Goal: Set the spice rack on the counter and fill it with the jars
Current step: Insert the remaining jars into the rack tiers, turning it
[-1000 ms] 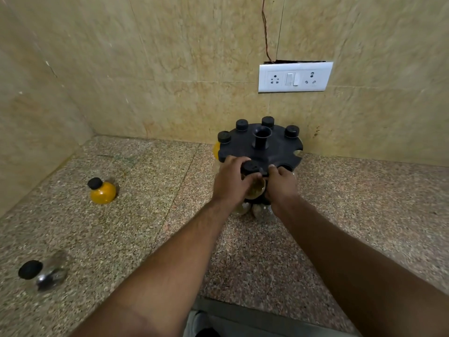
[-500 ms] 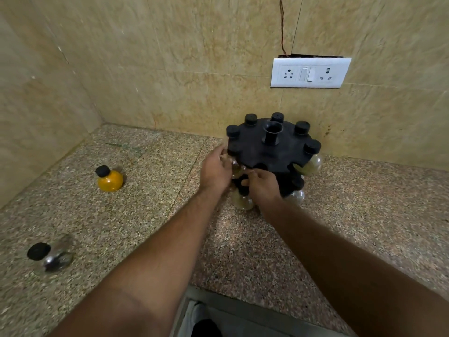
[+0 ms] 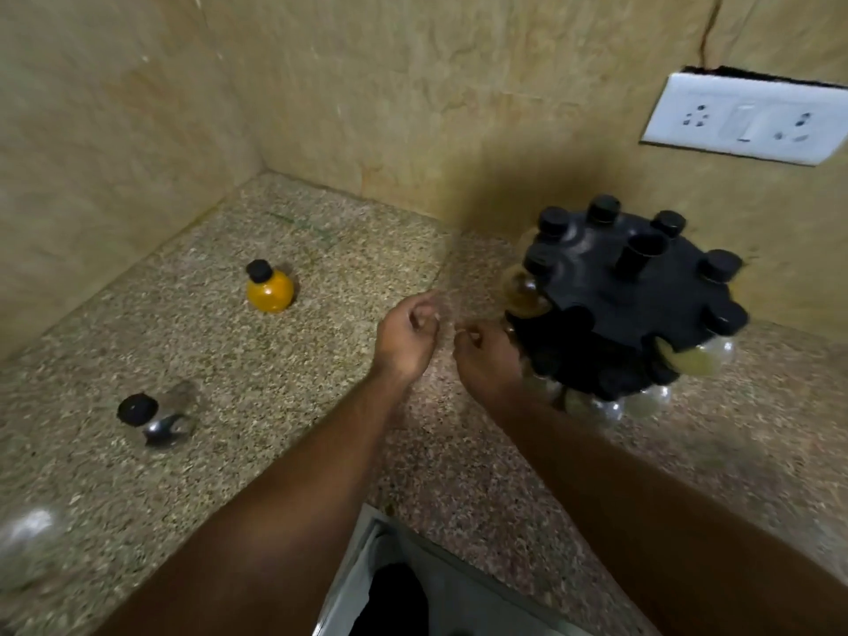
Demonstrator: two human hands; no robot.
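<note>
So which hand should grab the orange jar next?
Left, most likely. The left hand is closer to the orange jar, which stands on the counter off to its left, with nothing in between. The right hand is by the rack, farther away, and would have to cross over.

Black round spice rack (image 3: 628, 305), upright on the speckled counter (image 3: 459, 475) by the back wall. Black-capped jars (image 3: 697, 360) hung in its rim slots, upper tier and lower. Well to its left, orange jar (image 3: 270, 289), black cap, upright. Nearer, clear jar (image 3: 158, 417) with dark contents, on its side.
</note>
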